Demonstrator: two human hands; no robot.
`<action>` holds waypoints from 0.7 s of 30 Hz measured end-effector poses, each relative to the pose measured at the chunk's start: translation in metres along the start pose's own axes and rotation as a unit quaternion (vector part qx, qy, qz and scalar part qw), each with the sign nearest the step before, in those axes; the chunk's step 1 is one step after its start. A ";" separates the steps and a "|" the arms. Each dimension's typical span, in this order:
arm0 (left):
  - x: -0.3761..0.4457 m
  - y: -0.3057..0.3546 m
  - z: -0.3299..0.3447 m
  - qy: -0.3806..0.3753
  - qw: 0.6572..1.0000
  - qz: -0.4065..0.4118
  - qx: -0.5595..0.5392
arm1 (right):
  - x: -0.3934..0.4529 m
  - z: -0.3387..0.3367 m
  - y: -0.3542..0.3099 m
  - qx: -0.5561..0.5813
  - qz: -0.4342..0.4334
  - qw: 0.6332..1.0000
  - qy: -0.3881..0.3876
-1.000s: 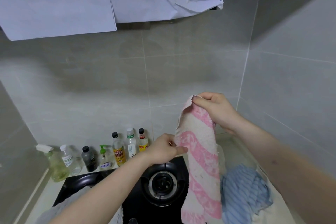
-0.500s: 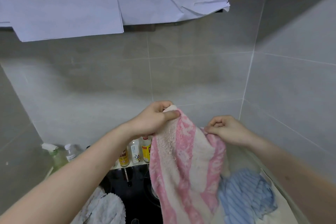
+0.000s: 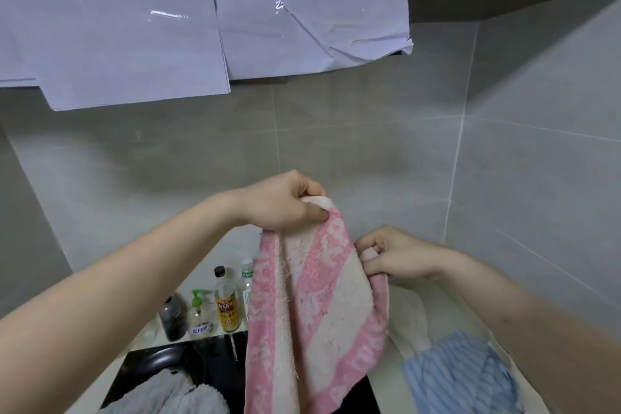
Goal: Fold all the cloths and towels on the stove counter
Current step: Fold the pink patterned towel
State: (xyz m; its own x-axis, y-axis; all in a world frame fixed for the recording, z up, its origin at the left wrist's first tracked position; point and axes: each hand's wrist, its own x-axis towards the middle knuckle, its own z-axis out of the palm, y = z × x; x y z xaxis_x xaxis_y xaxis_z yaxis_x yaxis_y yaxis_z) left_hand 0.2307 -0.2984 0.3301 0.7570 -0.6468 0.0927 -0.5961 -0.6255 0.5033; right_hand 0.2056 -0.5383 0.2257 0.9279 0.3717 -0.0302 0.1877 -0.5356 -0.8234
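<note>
Pink towel point(image 3: 316, 306) above black stove point(image 3: 221, 370), grey tiled wall point(image 3: 336, 131), paper sheets point(image 3: 127, 27)

Two bare forearms, no sleeves in view. No rings, watch or bracelet on left hand point(image 3: 279, 202) or right hand point(image 3: 396, 255). Dark polish on left thumbnail point(image 3: 323, 211). Small dark mark on right forearm point(image 3: 503, 319).
</note>
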 end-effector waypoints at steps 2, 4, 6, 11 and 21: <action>0.001 -0.014 -0.008 0.016 0.997 -0.013 0.072 | 0.002 -0.015 0.001 -0.041 -0.004 0.997 0.063; 0.003 -0.032 -0.016 0.037 0.989 -0.030 0.141 | 0.008 -0.034 0.006 -0.096 -0.006 0.983 0.156; 0.005 -0.049 -0.024 0.064 0.984 -0.061 0.154 | 0.014 -0.053 0.008 -0.120 -0.002 0.965 0.234; 0.014 -0.073 -0.035 0.163 0.949 -0.095 0.252 | 0.024 -0.083 -0.013 -0.152 -0.034 0.931 0.330; 0.016 -0.030 -0.069 0.361 0.930 -0.034 0.055 | 0.028 -0.114 -0.046 -0.048 -0.138 0.861 0.488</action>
State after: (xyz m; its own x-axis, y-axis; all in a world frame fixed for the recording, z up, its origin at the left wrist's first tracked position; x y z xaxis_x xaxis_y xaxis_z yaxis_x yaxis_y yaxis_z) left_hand 0.2791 -0.2604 0.3758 0.7534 -0.1675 0.6359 -0.5336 -0.7208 0.4424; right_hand 0.2593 -0.5899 0.3269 0.6640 -0.2938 0.6876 0.4266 -0.6064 -0.6710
